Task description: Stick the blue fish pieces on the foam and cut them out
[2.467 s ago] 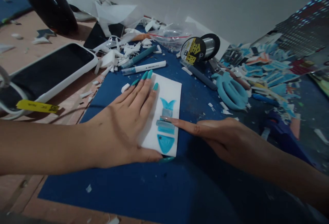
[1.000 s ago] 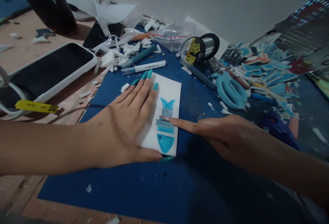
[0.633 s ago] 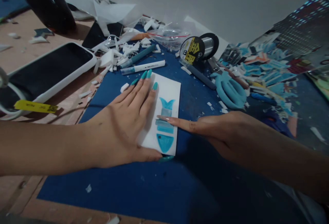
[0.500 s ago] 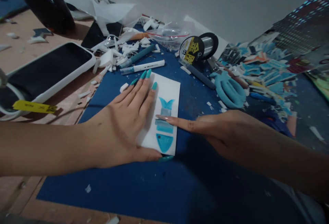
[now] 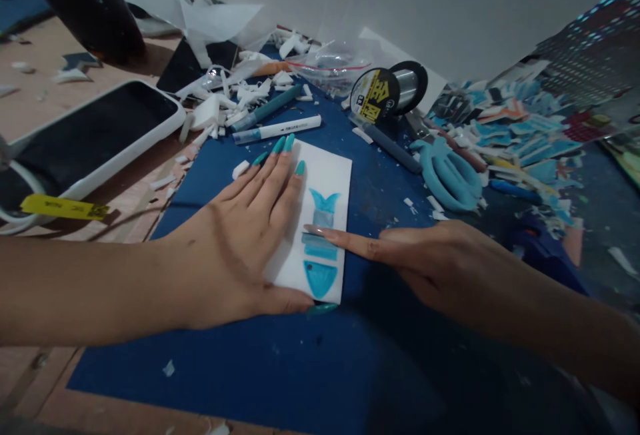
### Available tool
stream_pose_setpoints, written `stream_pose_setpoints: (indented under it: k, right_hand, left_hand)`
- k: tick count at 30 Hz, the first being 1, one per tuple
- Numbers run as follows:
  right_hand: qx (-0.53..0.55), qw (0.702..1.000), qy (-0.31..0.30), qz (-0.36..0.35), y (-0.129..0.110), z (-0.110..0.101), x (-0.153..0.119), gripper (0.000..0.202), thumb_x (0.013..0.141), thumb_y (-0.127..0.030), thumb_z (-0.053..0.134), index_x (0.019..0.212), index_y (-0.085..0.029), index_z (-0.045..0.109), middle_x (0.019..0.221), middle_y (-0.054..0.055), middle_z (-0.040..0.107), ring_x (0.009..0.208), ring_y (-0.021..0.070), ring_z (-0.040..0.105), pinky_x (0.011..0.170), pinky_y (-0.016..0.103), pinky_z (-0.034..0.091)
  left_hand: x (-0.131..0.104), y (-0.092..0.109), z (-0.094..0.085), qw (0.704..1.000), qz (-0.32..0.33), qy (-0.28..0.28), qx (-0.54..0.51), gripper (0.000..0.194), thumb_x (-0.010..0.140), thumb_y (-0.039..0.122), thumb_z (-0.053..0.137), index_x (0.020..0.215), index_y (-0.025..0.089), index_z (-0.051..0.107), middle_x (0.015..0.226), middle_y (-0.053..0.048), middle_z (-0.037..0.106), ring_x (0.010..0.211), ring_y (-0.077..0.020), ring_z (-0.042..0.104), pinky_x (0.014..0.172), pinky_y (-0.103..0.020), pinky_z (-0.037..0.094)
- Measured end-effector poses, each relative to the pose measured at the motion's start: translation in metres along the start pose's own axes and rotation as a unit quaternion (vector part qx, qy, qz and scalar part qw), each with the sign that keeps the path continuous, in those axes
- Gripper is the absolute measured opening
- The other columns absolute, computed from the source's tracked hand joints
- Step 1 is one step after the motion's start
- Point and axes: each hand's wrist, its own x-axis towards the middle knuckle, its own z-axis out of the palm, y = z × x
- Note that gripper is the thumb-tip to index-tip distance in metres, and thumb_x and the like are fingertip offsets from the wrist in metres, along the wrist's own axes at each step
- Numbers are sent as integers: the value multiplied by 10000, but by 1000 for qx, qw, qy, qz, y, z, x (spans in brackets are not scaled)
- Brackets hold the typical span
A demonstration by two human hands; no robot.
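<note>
A white rectangular sheet lies on a dark blue mat, bearing a blue fish in separate segments: a tail, body bands and a head with a dark eye dot. My left hand is spread flat over the sheet's left side, thumb along its near edge, fingers apart. From the right, my right hand reaches in with its index finger stretched out, the tip on the fish's middle bands and covering part of them. Its other fingers are curled back, partly hidden, and no tool shows in it.
Beyond the sheet lie a white marker, a teal pen and white scraps. A spool of line and blue-handled scissors are at right, near a heap of blue pieces. A phone and dark bottle stand left.
Both hands stay in nearly the same places on the sheet. The view has shifted very slightly; nothing has been picked up or let go.
</note>
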Motion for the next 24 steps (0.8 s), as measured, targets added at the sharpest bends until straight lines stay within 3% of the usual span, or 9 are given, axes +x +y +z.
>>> stream_pose_setpoints:
  k: [3,11,17,24]
  right_hand:
    - [5,1000,16,-7,1,1,0,811,812,28,333,1515,-294,579,473,-85,414,328,89,391,404,177,228]
    - [-17,999,24,-12,3,4,-2,790,830,18,313,1498,-292,597,487,-82,443,328,91,433,394,189,236]
    - [-28,999,27,-7,1,3,-4,788,818,21,321,1477,-290,621,486,-80,441,315,87,419,393,182,230]
    - [-32,999,15,-9,2,3,-7,782,828,16,328,1489,-293,608,508,-75,450,309,85,364,395,179,205]
  left_hand:
    - [-1,1,7,999,1,35,11,1080,954,862,172,1670,57,91,1743,-255,123,1606,-432,190,1275,-552,246]
    - [2,1,2,999,16,34,36,1114,948,868,192,1650,5,139,1713,-313,177,1581,-466,245,1229,-569,319]
    - [0,1,5,997,14,63,45,1074,964,841,156,1653,17,180,1718,-277,213,1596,-407,246,1250,-524,311]
    - [-2,2,3,997,18,56,56,1066,967,833,161,1646,12,202,1715,-279,217,1582,-426,276,1230,-544,339]
